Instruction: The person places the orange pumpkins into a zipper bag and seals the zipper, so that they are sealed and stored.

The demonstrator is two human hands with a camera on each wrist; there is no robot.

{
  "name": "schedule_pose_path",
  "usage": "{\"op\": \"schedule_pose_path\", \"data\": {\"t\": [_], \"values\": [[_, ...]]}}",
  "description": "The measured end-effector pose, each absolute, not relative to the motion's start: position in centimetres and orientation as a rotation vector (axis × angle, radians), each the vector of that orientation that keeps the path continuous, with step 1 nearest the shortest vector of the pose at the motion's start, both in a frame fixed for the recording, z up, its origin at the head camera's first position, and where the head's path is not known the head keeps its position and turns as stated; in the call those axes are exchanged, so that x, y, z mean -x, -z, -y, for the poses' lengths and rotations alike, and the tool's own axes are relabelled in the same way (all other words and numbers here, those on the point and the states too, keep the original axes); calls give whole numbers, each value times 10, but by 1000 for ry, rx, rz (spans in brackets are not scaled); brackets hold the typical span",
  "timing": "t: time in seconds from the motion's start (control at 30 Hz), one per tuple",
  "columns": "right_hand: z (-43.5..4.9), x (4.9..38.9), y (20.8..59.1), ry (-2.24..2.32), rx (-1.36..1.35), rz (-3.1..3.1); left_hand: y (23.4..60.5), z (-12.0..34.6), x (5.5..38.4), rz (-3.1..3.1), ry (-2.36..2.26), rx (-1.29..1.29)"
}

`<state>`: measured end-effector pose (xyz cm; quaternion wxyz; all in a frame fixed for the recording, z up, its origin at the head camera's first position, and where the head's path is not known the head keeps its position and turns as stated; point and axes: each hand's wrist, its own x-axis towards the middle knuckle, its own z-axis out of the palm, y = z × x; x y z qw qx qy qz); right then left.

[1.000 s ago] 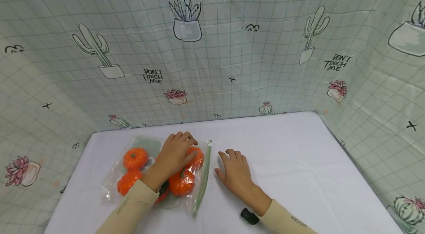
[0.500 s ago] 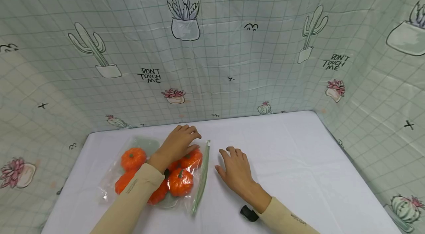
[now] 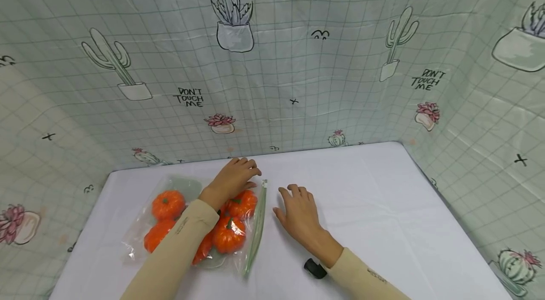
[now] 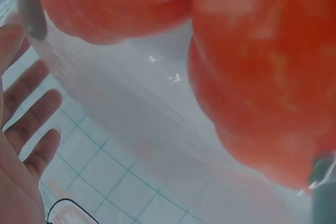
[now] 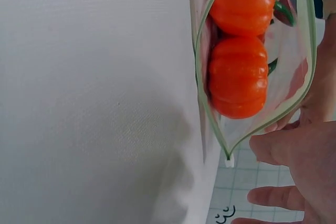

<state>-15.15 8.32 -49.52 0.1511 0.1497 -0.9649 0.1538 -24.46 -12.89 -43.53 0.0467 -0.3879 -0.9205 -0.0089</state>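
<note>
A clear zip bag (image 3: 256,233) with a green zip edge lies on the left half of the table, holding several small orange pumpkins (image 3: 229,234) with green stems. Over the bag's far right part reaches my left hand (image 3: 235,178), fingers loosely bent and holding nothing; whether it touches the plastic I cannot tell. In the left wrist view its fingers (image 4: 34,114) are spread beside the bag. My right hand (image 3: 300,214) is just right of the zip edge, relaxed and apart from it. The right wrist view shows the bag's mouth (image 5: 313,51) gaping, with pumpkins inside.
A white cloth covers the table (image 3: 383,224). Behind it and at the sides hangs a checked curtain (image 3: 272,68) printed with cacti. A black wrist device (image 3: 315,268) sits under the right wrist.
My left hand has moved slightly away from me across the bag, toward its far edge, and its forearm now covers more pumpkins. The right hand stays almost in place.
</note>
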Motion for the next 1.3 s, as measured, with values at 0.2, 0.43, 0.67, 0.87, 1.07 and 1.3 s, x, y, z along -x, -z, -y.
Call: {"op": "schedule_pose_path", "data": {"t": [0.2, 0.43, 0.67, 0.87, 1.07, 1.3], "values": [[-84, 154, 496, -430, -428, 2760, 436, 125, 250, 2826, 8, 1200], [-82, 160, 495, -424, -421, 2765, 437, 119, 254, 2883, -37, 1228], [-77, 169, 493, -415, -420, 2754, 440, 116, 258, 3012, -42, 1174], [-72, 175, 489, -452, -411, 2780, 443, 113, 262, 3053, -8, 1168], [-70, 181, 489, -588, -414, 2813, 441, 111, 261, 3053, -10, 1171], [-71, 192, 492, -919, -401, 2842, 443, 112, 264, 3050, 32, 1162]]}}
